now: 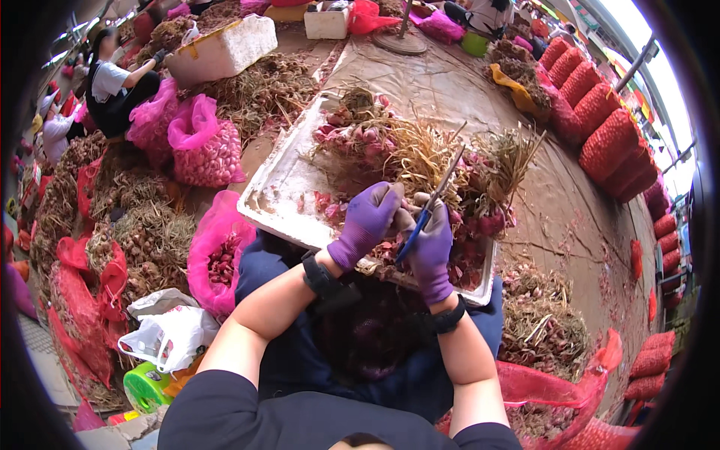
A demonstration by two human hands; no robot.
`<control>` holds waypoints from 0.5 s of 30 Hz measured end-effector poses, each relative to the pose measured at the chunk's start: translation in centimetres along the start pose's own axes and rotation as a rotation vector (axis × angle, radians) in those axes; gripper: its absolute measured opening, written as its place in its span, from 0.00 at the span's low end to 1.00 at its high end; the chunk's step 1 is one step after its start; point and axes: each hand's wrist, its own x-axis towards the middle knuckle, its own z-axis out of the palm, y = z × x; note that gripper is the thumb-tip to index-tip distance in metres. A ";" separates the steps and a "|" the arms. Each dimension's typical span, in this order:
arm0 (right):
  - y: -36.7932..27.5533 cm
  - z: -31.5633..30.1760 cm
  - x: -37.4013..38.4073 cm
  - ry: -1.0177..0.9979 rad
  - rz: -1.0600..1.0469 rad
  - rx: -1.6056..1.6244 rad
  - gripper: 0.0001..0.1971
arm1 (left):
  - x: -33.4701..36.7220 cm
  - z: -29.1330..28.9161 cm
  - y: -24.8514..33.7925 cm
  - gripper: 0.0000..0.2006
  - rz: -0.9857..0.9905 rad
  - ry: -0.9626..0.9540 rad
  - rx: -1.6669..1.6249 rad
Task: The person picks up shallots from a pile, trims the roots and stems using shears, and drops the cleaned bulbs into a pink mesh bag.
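My right hand (pixel 430 251), in a purple glove with grey fingertips, is closed around blue-handled scissors (pixel 424 219). Their long blades point up and away over the tray. Close beside it, my left hand (pixel 369 223), gloved the same way, has its fingers pinched together; what they hold is too small to make out. Both hands are above the near part of a white foam tray (pixel 279 166) resting across my lap. Reddish-purple bulbs (pixel 360 139), garlic by their look, lie in it with dry straw-coloured stalks (pixel 424 150). Loose red-purple skins are scattered around them.
Pink mesh bags (pixel 204 154) and heaps of stalked bulbs (pixel 142 240) stand on the left. A white plastic bag (pixel 171 334) rests above a green tub (pixel 146 386). Another foam box (pixel 225 51) and a seated person (pixel 112 82) are farther back. Filled red sacks (pixel 609 135) line the right.
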 end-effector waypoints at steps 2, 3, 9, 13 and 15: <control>-0.6 0.0 0.1 0.009 0.036 0.051 0.18 | -0.2 0.0 -0.6 0.16 0.056 -0.016 0.074; -0.9 0.0 0.3 0.000 0.063 0.098 0.17 | 0.0 -0.1 -0.4 0.15 0.099 -0.003 0.064; 0.1 -1.4 1.1 0.047 -0.048 0.011 0.15 | 0.3 0.4 0.8 0.13 0.390 0.038 0.415; -1.5 -0.8 -0.3 -0.048 -0.109 -0.205 0.13 | 0.4 -2.0 0.3 0.19 -0.432 -0.080 -0.204; -1.2 -0.9 -0.7 -0.014 -0.163 -0.222 0.13 | 0.4 -2.7 -1.0 0.24 0.823 -0.280 0.651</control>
